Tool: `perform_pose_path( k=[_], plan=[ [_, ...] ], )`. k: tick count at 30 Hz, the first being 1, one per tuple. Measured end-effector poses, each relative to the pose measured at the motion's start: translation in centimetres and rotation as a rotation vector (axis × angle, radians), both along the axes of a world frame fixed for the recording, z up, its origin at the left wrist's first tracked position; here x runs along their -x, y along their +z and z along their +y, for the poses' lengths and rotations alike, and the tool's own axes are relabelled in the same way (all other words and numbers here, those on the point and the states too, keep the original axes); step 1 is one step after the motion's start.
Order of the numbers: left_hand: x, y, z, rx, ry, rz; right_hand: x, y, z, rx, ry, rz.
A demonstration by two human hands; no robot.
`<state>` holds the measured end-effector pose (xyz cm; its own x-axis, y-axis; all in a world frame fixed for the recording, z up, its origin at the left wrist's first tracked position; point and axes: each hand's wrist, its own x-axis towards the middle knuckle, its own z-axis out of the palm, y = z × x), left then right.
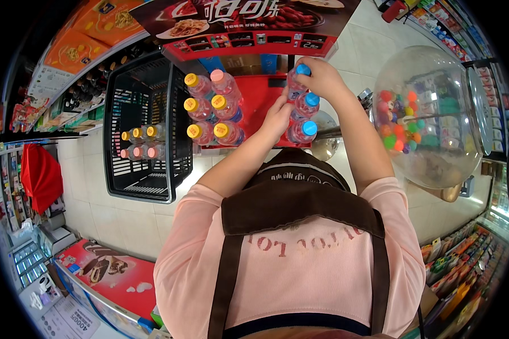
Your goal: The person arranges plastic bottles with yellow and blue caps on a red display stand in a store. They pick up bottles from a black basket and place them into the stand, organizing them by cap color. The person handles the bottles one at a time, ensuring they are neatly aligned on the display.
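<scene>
My right hand [320,79] grips the capped top of a blue-capped plastic bottle [296,87] at the back right of a red display shelf [256,101]. Low against that same bottle rests my left hand [278,115], its fingers partly hidden, so its hold cannot be told. Two more blue-capped bottles [301,130] stand in line in front of it, nearer to me. On the shelf's left side are several upright bottles [200,109] with yellow caps and one with a pink cap [224,82]. Bare red surface shows between the two groups.
A black shopping basket [171,169] with several yellow- and pink-capped bottles [140,151] is left of the shelf. To the right stands a clear globe [432,156] of colourful balls. A printed sign [246,25] rises behind the shelf. A red-topped chest [127,279] is at lower left.
</scene>
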<state>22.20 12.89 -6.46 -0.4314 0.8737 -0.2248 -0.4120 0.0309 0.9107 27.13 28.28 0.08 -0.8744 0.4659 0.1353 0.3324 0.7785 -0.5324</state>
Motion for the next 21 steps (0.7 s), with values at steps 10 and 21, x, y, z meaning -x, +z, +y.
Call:
perform_pose_path(
  k=[10,21],
  plan=[
    [-0.3,-1.0,0.5,-0.003,-0.01,-0.006,-0.5,-0.2,0.5,0.028,-0.058,-0.089],
    [-0.7,-2.1,0.7,-0.013,-0.055,0.088,-0.7,0.3,0.4,0.033,-0.102,-0.238]
  ],
)
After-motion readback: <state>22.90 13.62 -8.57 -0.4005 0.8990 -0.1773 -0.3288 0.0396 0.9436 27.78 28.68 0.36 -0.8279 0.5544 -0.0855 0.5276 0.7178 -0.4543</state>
